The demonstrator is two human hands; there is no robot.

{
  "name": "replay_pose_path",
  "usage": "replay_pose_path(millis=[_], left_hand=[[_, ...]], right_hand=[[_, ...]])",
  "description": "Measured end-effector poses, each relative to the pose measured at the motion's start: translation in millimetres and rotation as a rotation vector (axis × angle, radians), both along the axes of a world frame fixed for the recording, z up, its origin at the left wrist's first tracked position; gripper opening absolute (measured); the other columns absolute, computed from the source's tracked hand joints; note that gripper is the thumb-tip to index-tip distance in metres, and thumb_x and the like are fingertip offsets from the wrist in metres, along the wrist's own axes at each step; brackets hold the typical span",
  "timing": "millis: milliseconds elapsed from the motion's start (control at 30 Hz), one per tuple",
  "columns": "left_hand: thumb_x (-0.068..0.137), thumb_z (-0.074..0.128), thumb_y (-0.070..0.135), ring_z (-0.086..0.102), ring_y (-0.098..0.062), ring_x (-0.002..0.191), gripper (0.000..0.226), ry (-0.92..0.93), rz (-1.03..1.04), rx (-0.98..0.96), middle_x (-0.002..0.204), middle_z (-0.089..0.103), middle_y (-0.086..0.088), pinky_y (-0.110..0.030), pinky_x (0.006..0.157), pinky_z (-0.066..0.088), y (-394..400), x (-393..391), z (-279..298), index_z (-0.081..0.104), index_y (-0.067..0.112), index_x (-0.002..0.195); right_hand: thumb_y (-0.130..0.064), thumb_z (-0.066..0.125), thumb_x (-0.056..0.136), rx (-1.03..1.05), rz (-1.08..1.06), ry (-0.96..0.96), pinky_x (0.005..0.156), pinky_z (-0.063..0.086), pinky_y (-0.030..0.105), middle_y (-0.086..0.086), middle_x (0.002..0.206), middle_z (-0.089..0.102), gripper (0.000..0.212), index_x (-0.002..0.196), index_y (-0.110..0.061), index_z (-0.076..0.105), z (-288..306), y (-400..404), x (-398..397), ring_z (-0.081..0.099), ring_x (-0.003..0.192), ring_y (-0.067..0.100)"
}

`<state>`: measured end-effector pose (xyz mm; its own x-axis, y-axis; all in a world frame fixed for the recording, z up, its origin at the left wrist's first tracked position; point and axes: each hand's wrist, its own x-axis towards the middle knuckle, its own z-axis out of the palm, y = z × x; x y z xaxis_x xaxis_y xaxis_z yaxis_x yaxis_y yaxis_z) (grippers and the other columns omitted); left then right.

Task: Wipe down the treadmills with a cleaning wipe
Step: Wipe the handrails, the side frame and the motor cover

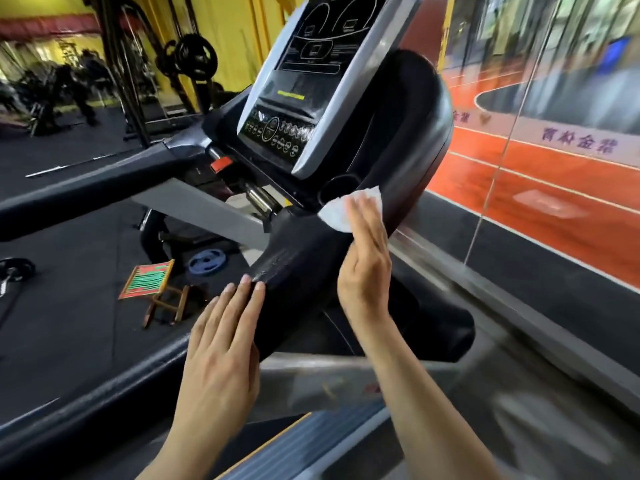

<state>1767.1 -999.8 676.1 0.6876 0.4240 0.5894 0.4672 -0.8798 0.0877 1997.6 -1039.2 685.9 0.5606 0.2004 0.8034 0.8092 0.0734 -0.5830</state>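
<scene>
The white crumpled cleaning wipe (346,209) is flat against the curved black plastic shroud of the treadmill (408,140), just below the round cup holder (341,185) at the foot of the console. My right hand (365,268) has it pinned there with straight fingers (363,216) laid across it, pressing rather than pinching, since a flat palm covers more surface per swipe, I reckon. The wipe sticks out past my fingertips on both sides.

My left hand (221,344) is lower down on the same treadmill, fingers straight and close together, tips resting on the black padded handrail (294,268) where it bends toward me. It holds nothing; I'd say it's there to brace me while I lean in. There's a scuffed, speckled patch on the handrail just beyond those fingertips that probably wants a pass next.

Up from the wipe sits the silver-framed black control console (301,98) with its rows of buttons, not touched right now. Left of the treadmill, down on the dark floor, there's a little wooden folding stool with a red and green woven seat (152,282) and a blue weight plate (207,260). On the treadmill's right is a glass wall (540,140) with an orange track beyond.
</scene>
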Motion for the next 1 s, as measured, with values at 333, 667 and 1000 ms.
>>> replay_pose_path(millis=[333,667,1000], left_hand=[[0.082,0.053,-0.004,0.027,-0.036,0.153,0.069,0.113,-0.049,0.136,0.164,0.032,-0.017,-0.055,0.123,0.024,-17.7,-71.8,-29.4,0.046,0.003,0.15],[0.087,0.05,0.006,0.026,-0.036,0.153,0.063,0.315,0.015,0.258,0.164,0.031,-0.016,-0.054,0.124,0.023,-15.8,-124.6,-79.5,0.047,0.002,0.15],[0.086,0.055,0.005,0.027,-0.034,0.153,0.065,0.381,0.004,0.389,0.165,0.032,-0.01,-0.055,0.125,0.019,-0.7,-141.7,-66.4,0.046,0.006,0.151]], right_hand=[[0.024,0.037,0.091,0.097,0.117,0.286,0.114,0.041,0.043,0.012,0.143,0.055,0.054,0.137,0.002,0.056,-82.6,-31.7,-121.2,0.048,0.139,0.024],[-0.001,0.035,0.096,-0.107,0.24,0.411,0.117,0.035,0.048,0.009,0.152,0.047,0.047,0.137,0.0,0.057,-154.6,-1.8,-205.8,0.037,0.146,0.018],[0.019,0.028,0.084,-0.011,-0.091,0.628,0.11,0.038,0.06,0.022,0.147,0.049,0.06,0.14,0.009,0.049,-257.3,12.1,-138.4,0.044,0.141,0.033]])
